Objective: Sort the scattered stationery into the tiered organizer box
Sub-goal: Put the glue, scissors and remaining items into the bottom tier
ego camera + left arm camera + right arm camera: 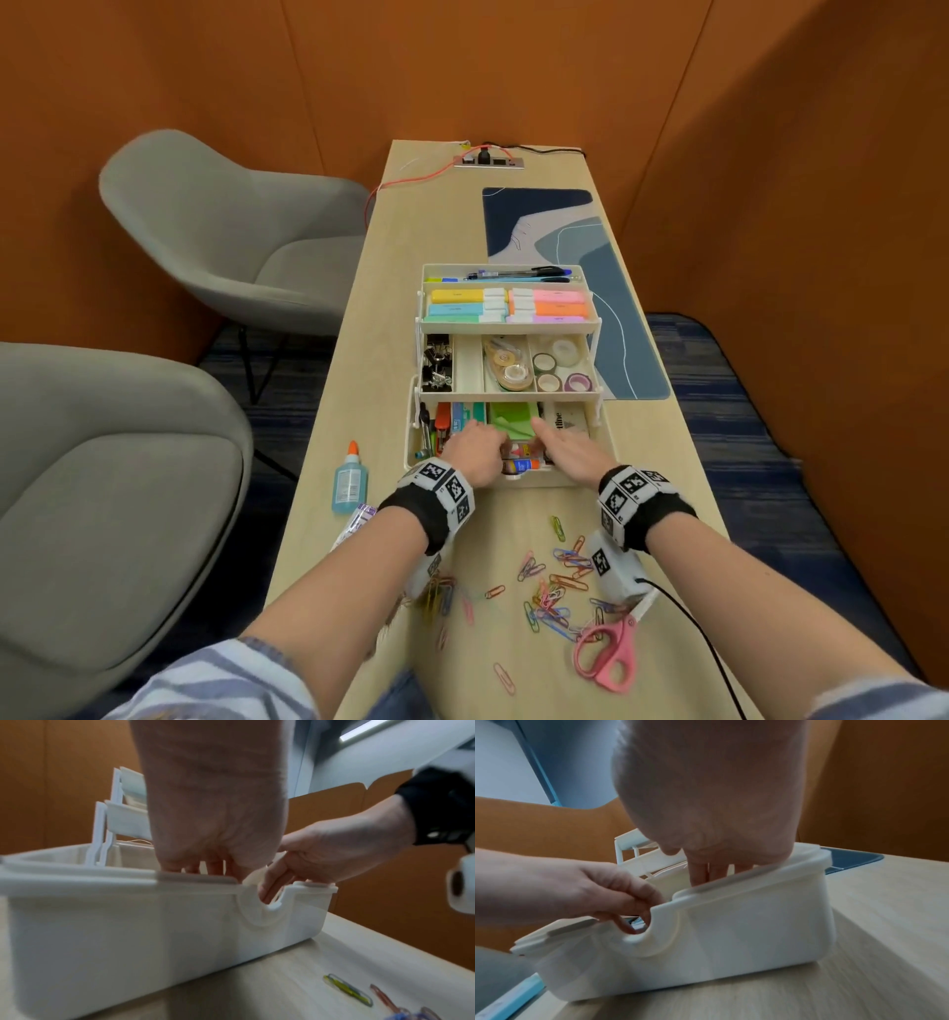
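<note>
Closest to us, coloured paper clips [557, 591] lie scattered on the pale table [667, 462], with pink scissors [606, 652] at their right edge. Just beyond, both our hands reach down into the bottom tier of the white organizer box [580, 475], which stands mid-table with its upper trays fanned back. Our left hand [475, 452] has its fingers curled, dipping in by the notch in the front wall; whether they pinch anything, we can't tell, the box wall hides the tips. Our right hand [570, 449] goes in with fingers straight and close together, near the green sticky notes [513, 417]. Highlighters [508, 304] fill a tray above, tape rolls [562, 366] the middle one. A blue glue bottle [350, 480] lies left of the box, on the table.
</note>
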A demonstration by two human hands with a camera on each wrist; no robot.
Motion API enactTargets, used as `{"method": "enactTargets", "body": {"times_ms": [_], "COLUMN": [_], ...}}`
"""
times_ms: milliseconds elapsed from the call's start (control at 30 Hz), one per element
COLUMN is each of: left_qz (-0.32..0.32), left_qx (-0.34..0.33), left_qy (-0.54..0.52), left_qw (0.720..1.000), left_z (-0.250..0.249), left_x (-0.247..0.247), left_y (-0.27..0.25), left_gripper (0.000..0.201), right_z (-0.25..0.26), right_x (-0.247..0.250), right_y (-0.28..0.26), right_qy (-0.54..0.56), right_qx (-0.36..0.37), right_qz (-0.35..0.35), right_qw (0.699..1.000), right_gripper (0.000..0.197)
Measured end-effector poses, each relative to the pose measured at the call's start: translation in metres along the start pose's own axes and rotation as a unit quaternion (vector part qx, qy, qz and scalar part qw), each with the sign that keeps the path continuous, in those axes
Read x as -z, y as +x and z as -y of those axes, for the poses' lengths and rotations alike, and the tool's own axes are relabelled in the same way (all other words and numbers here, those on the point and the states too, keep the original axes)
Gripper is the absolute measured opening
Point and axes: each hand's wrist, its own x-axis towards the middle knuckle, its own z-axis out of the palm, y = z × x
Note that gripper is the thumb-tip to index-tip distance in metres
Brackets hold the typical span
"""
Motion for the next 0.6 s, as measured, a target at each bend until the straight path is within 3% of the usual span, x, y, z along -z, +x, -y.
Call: {"method": "enactTargets", "body": {"times_ms": [67, 200, 267, 333, 433, 533, 600], "left_qz": [-0.023, -0.194, -0.228, -0.2, -0.131, -0.106, -0.109], "left_qx": [-0.008, -0.067, -0.105, -0.135, -0.118, -0.068, -0.034], "left_qy": [-0.011, -0.046, -0.078, -0.091, -0.098, -0.104, -0.108], "left_qw": [1.0, 0.978, 0.965, 0.966, 0.979, 0.987, 0.988], "left_z": [0.0, -0.006, -0.013, -0.014, 0.002, 0.024, 0.034], "left_x": [0.002, -0.001, -0.009, -0.023, -0.047, -0.064, -0.07], "left_y": [-0.007, -0.04, -0.062, -0.081, -0.105, -0.125, -0.136], "left_gripper": [0.035, 0.029, 0.026, 0.023, 0.023, 0.022, 0.02], "right_z": [0.0, -0.011, -0.028, -0.053, -0.096, -0.135, -0.148], "right_x": [0.002, 0.002, -0.009, -0.021, -0.033, -0.052, -0.071], "right_y": [-0.004, -0.034, -0.053, -0.072, -0.1, -0.131, -0.145], "right_qy": [0.022, 0.062, 0.07, 0.062, 0.025, -0.057, -0.119], "right_qx": [0.015, 0.131, 0.145, 0.124, 0.055, 0.023, 0.04], "right_qz": [-0.018, -0.183, -0.23, -0.223, -0.162, -0.05, -0.024], "right_qw": [0.999, 0.972, 0.96, 0.965, 0.985, 0.997, 0.992], "right_gripper": [0.064, 0.042, 0.03, 0.02, 0.01, 0.034, 0.042]}}
